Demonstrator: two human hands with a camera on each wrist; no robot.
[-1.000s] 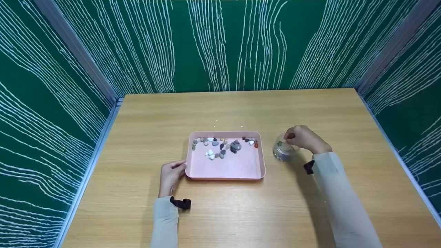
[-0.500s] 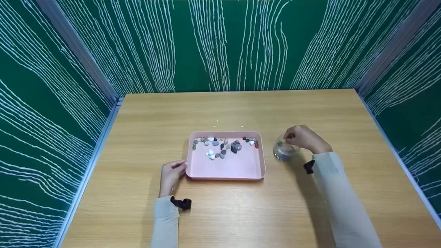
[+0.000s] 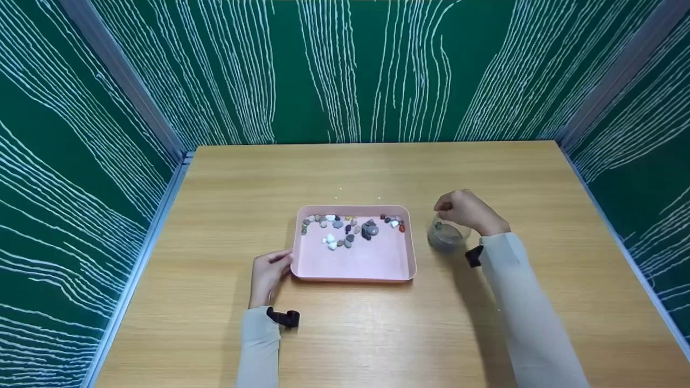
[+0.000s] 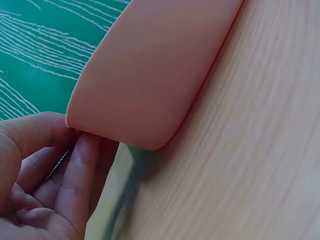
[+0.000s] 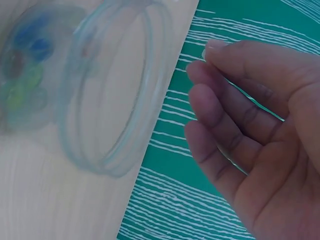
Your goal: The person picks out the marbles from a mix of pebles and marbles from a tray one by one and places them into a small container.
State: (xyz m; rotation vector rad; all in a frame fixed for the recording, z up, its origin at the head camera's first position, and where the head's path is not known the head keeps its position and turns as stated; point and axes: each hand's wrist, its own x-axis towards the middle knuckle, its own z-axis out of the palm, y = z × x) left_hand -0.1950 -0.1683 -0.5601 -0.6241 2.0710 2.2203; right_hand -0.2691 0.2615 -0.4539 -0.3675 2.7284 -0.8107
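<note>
A pink tray [image 3: 350, 264] lies on the wooden table with several small stones in its far half. My left hand [image 3: 268, 275] pinches the tray's left rim; the left wrist view has the fingers at the corner of its outer wall. To the tray's right stands a clear jar [image 3: 448, 237]. In the right wrist view, blue, green and brown pieces show through it. My right hand [image 3: 468, 210] is above the jar's mouth, outside it. Thumb and forefinger appear to pinch a small pale stone [image 5: 204, 54], mostly hidden by the fingertips.
White pebbles [image 3: 330, 241] and grey stones [image 3: 372, 229] sit in separate clusters inside the tray. Tiny pale specks lie on the table [image 3: 259, 183] behind it. Green panels [image 3: 372, 70] with white lines enclose the table's back and sides.
My right hand has risen from the jar's mouth and shifted slightly left, toward the tray. The left hand and the tray stay in place.
</note>
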